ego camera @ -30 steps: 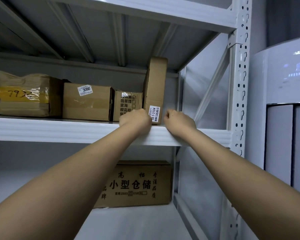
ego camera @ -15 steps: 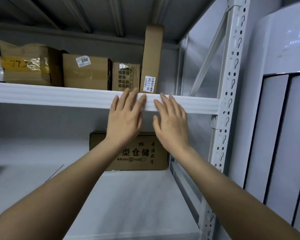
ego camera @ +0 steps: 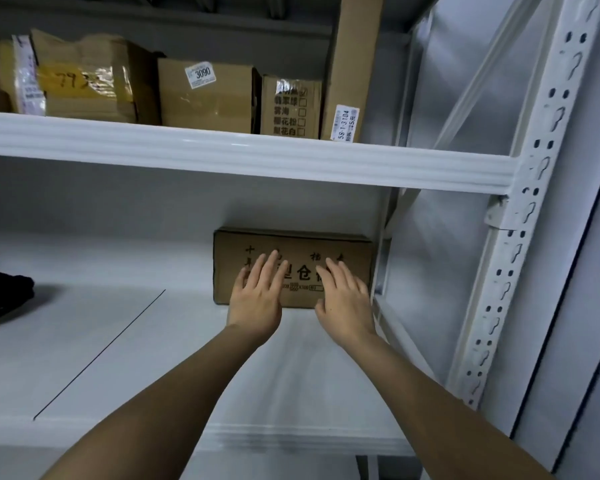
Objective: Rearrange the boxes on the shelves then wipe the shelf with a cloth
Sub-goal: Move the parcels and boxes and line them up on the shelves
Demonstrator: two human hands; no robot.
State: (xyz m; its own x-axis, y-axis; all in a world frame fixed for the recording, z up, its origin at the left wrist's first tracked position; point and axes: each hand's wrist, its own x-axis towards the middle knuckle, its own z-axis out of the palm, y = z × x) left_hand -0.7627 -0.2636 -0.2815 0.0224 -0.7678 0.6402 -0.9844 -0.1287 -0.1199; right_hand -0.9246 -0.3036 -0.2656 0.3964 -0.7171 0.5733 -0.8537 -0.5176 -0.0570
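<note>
1. The printed box (ego camera: 293,258) on the lower shelf (ego camera: 153,358) is my landmark: it sits at the back right of that shelf, just beside the rack's rear corner post, under the upper shelf (ego camera: 222,150).
2. I judge I am in the rearranging step, reaching for this box; the wiping is not yet begun.
3. My left hand (ego camera: 257,296) is flat with fingers straight and spread, in front of the box's left half; whether the tips touch the face I cannot tell.
4. My right hand (ego camera: 343,303) is likewise spread and holds nothing, in front of the box's right half.
5. The next move calls for getting my fingers round the box's ends, then sliding it forward.
6. A dark cloth (ego camera: 4,296) lies far to the left of the box, on the same shelf.
7. Above the box, four more cartons stand in a row, the tall carton (ego camera: 350,64) upright.
</note>
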